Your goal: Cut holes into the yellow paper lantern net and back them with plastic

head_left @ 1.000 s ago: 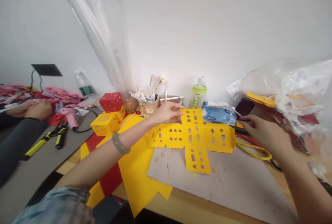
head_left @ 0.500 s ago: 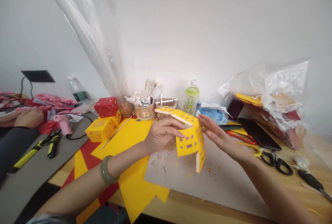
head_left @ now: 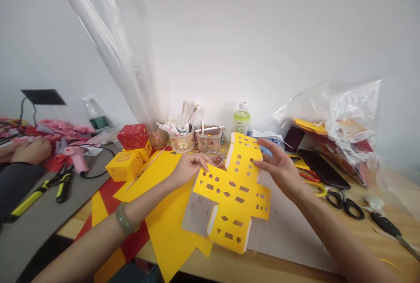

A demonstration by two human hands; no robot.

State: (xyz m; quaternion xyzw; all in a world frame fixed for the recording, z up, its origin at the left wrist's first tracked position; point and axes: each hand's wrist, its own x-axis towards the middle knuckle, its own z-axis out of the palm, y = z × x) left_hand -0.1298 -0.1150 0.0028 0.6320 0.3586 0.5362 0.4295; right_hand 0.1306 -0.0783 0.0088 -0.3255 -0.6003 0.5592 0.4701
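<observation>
A yellow cardstock box template [head_left: 238, 193], cut with stars, circles and rectangles, is spread out above the grey board [head_left: 278, 235]. White strips line several of its flaps. My left hand [head_left: 190, 168] pinches the corner of its left panel between thumb and fingers. On the far right edge, near the top panel, my right hand [head_left: 275, 162] has thumb and fingers closed on the card. Behind the template lies what looks like a clear tape roll [head_left: 215, 158].
Yellow sheets [head_left: 173, 217], a yellow box [head_left: 124, 165] and a red box [head_left: 133, 136] lie left. Behind stand a stick-filled basket [head_left: 183, 142] and a green bottle [head_left: 242, 119]. Scissors [head_left: 346, 202] and a phone [head_left: 323, 169] lie right. Another person's hand [head_left: 31, 151] is far left.
The template was bent and tilted; now it is opened out flatter, facing me. My right hand has gone from spread fingers beside it to gripping its edge. My left hand has shifted left.
</observation>
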